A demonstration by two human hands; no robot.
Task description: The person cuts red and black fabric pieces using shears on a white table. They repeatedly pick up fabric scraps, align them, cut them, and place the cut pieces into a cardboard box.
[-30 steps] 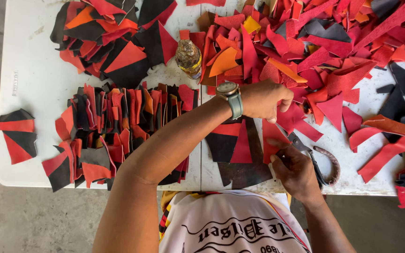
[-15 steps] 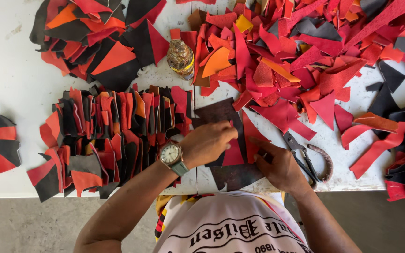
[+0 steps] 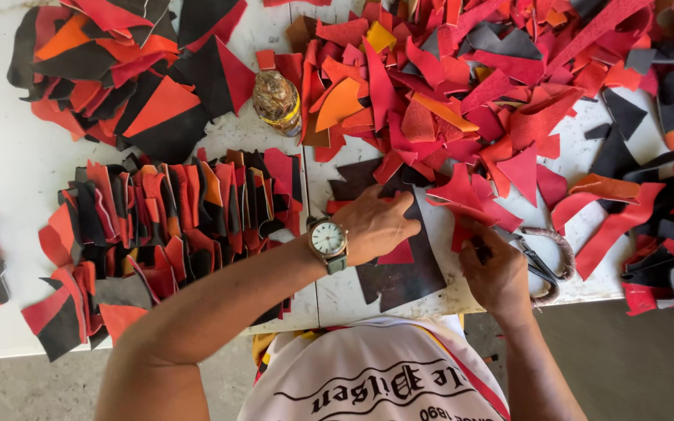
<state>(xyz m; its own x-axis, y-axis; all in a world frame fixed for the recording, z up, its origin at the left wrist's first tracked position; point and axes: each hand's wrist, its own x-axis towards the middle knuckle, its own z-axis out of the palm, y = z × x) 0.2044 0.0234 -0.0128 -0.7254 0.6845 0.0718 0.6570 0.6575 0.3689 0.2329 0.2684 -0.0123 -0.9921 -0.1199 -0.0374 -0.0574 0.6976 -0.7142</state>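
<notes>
Both hands working a red piece [image 3: 455, 195] at the near table edge.

The red piece is lying over a dark brown sheet [image 3: 403, 269], just below the big scrap heap [image 3: 493, 86]. My left hand [image 3: 376, 226] is pressing down on it, fingers curled closed. My right hand [image 3: 497, 273] is pinching its right edge. Scissors [image 3: 544, 261] are lying just beside that hand. A bottle [image 3: 278, 101] is standing farther back; sorted red-and-black stacks [image 3: 173, 210] are lining the white table [image 3: 9, 164] to my left.

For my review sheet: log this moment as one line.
left hand: pressing on dark leather piece | right hand: holding red scrap | scissors: on table, beside right hand
</notes>
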